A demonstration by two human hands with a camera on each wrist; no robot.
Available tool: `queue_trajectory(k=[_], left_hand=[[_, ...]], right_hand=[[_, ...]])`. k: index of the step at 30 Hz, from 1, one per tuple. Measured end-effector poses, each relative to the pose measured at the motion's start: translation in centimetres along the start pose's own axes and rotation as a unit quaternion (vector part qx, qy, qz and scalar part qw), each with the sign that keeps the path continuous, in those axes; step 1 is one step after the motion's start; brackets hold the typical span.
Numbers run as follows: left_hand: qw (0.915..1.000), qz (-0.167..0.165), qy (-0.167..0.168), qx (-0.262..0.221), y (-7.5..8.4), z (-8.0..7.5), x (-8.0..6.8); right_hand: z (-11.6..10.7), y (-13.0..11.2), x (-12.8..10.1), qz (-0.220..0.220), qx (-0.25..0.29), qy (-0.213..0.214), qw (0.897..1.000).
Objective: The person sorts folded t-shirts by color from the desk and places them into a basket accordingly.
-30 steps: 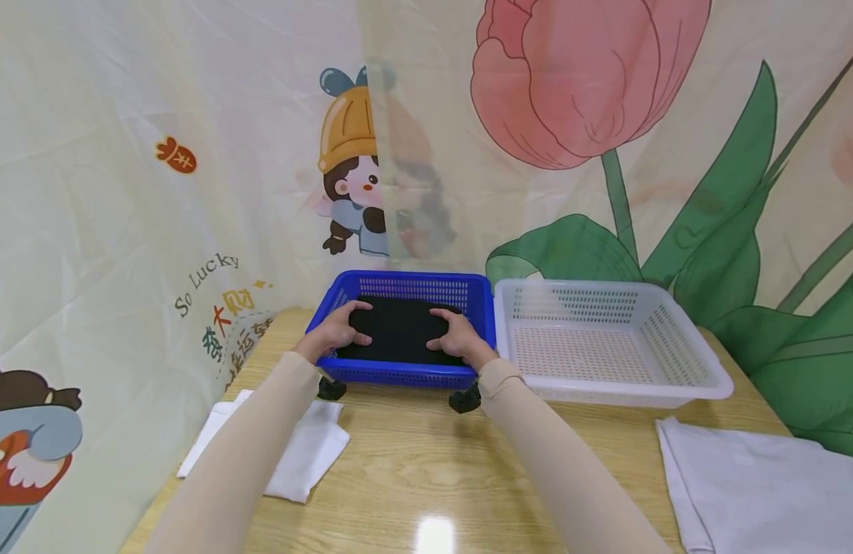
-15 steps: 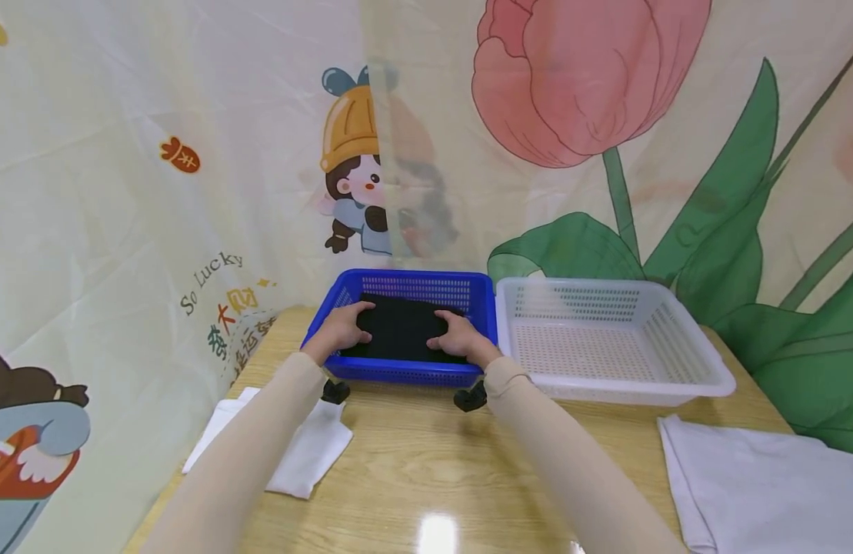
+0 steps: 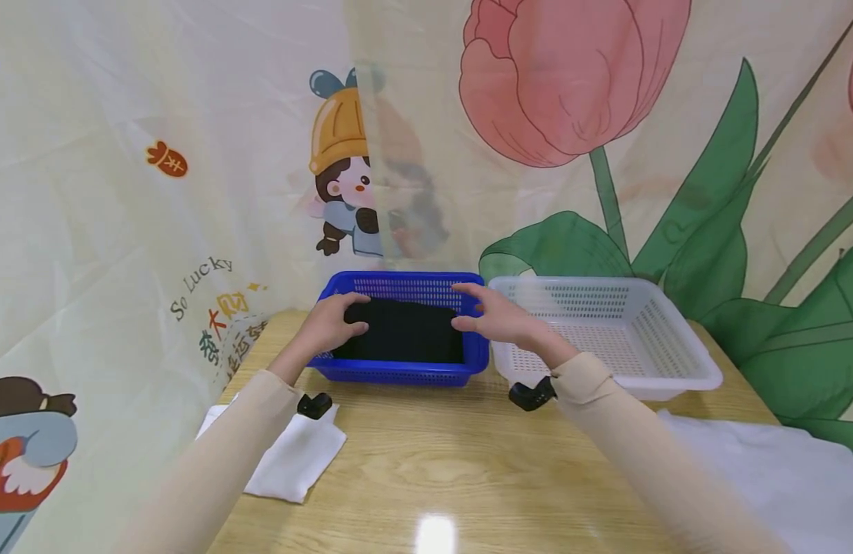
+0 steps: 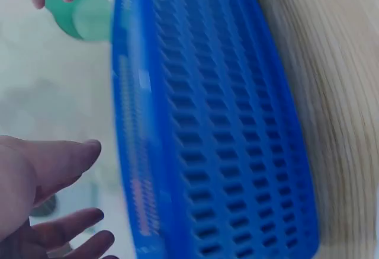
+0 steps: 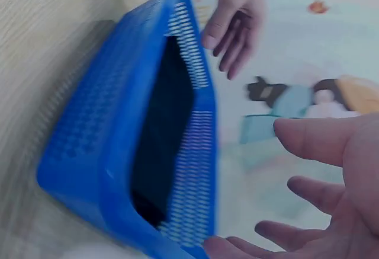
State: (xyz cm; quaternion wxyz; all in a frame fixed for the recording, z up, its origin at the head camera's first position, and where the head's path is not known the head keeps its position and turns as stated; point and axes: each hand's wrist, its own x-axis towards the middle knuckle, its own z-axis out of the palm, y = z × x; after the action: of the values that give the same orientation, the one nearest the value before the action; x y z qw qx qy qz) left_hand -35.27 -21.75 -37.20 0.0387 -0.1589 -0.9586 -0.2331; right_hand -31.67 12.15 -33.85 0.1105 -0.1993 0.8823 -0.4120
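Observation:
A folded black cloth point(image 3: 404, 331) lies flat inside the blue plastic basket point(image 3: 398, 372), below its rim. Over the basket's left side hangs my left hand point(image 3: 327, 322), thumb and fingers spread apart and holding nothing. My right hand point(image 3: 498, 314) is over the basket's right rim, fingers parted and likewise bare. In the right wrist view, both the right hand point(image 5: 314, 194) and the left hand point(image 5: 240, 25) show above the rim, off the black cloth point(image 5: 163, 128). The left wrist view shows the slotted basket wall point(image 4: 225, 128) beside the left thumb.
A white plastic basket point(image 3: 599, 331) stands right of the blue one, with bare bottom showing. A white folded cloth point(image 3: 298, 454) lies at the table's left, and another white cloth point(image 3: 779, 469) at the right. Behind the table point(image 3: 426, 462) hangs a printed curtain point(image 3: 412, 154).
Both hands have let go of the black cloth and risen from the basket. The right hand has moved right, the left slightly left and back. The cloth stays in the basket.

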Motion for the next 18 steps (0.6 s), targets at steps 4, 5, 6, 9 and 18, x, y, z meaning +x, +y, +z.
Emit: queue_trajectory(k=[4, 5, 6, 9, 18], left_hand=[[0.9982, 0.04, 0.023, -0.038, 2.3, -0.6, -1.9], [0.997, 0.05, 0.026, -0.054, 2.9, -0.7, -2.4], [0.9953, 0.06, 0.026, -0.071, 3.5, -0.8, -2.9], [0.9879, 0.074, 0.019, -0.135, 5.1, -0.5, -4.4], [0.9518, 0.107, -0.053, -0.282, 10.7, 3.5, -7.8]], right_hand=[[-2.9, -0.1, -4.2, -0.008, -0.001, 0.017, 1.0], [-3.5, 0.0, -5.3, -0.011, -0.002, 0.022, 1.0], [-4.1, 0.0, -6.5, -0.013, -0.004, 0.027, 1.0], [-5.6, 0.6, -9.8, -0.026, -0.009, 0.046, 0.999], [-7.3, 6.7, -17.9, -0.037, -0.021, 0.087, 0.995]])
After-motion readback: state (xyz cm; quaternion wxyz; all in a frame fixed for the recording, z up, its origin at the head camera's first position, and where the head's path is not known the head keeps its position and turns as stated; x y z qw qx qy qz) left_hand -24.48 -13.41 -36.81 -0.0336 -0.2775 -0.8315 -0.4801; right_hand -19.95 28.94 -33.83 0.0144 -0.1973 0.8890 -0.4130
